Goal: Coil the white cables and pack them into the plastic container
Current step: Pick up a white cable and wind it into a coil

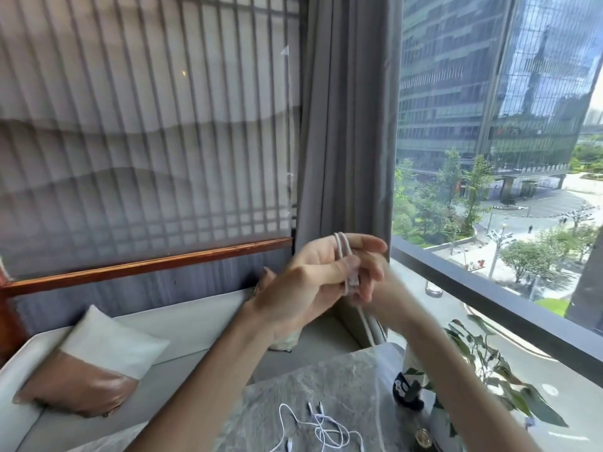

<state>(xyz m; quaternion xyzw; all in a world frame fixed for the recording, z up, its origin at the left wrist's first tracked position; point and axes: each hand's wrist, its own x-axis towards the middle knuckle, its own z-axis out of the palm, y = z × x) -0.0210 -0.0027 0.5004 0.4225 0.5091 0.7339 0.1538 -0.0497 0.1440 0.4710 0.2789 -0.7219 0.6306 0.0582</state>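
White loops of cable wound round the straightened fingers of the left hand, held up well above the worktop. Left thumb laid across toward the loops, pinning them against the fingers. Right hand pressed in close from the right, fingers curled and pinching the same cable at its plug end just beside the loops; finer detail of that grip lost to blur. One free strand hanging from between the hands down toward the worktop's far edge.

Below the hands and nearer the wearer, more loose cables, white, lying in a tangle on the grey stone surface, plugs splayed out. Below the right forearm, a dark rounded vase with a leafy green plant spreading to the right. Below and left of the left forearm, a pale bench seat with a white-and-brown cushion propped on it.

Behind the hands, a grey curtain; to their left, a slatted screen over a wooden rail; to their right, a window onto glass towers, trees and a street.
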